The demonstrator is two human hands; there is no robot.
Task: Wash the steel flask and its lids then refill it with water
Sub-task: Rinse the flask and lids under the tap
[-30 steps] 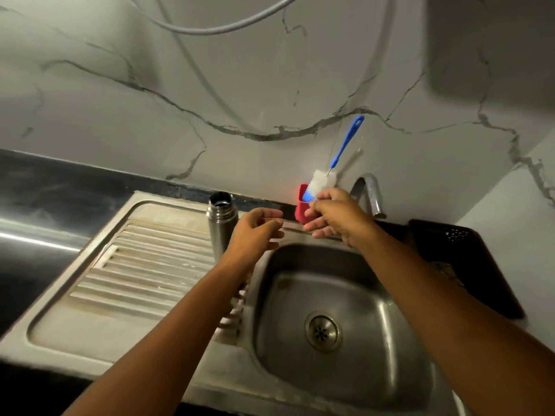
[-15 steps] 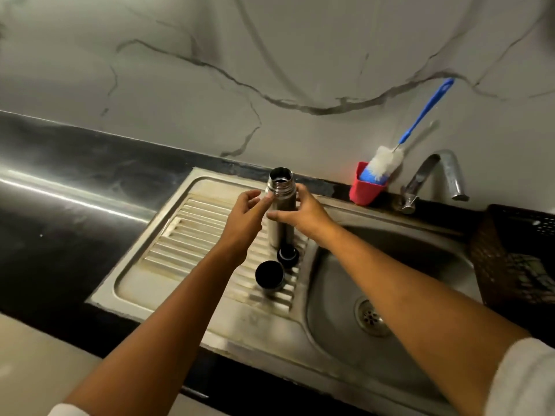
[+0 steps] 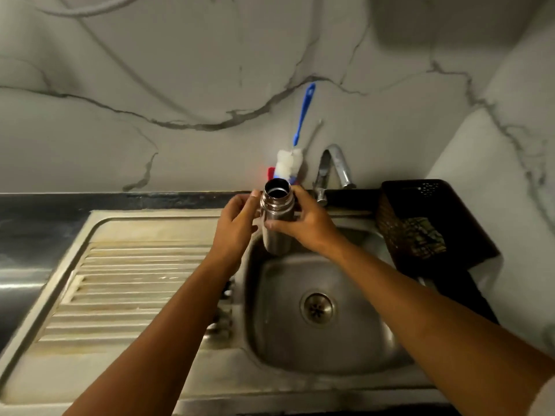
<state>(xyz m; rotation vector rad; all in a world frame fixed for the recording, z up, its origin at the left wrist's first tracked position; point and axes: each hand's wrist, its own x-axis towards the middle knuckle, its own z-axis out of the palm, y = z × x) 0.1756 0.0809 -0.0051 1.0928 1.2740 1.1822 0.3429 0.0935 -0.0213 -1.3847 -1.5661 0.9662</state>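
Observation:
The open steel flask (image 3: 276,235) is upright in the air over the far left edge of the sink basin (image 3: 360,325), its mouth empty of any lid. My right hand (image 3: 306,223) grips its body from the right, fingers wrapped round it. From the left, my left hand (image 3: 237,223) holds it with the thumb up at the neck. My left forearm covers the spot on the drainboard where the lids stood, so the lids are not clearly seen.
A steel tap (image 3: 336,166) stands behind the basin, just right of the flask. A blue-handled bottle brush (image 3: 303,115) leans in a red holder (image 3: 271,173) against the marble wall. A black basket (image 3: 420,223) sits to the right, the ribbed drainboard (image 3: 135,280) to the left.
The flask has been lifted off the drainboard and carried right, to the basin's edge near the tap. Both hands went with it, and the lids have gone out of sight.

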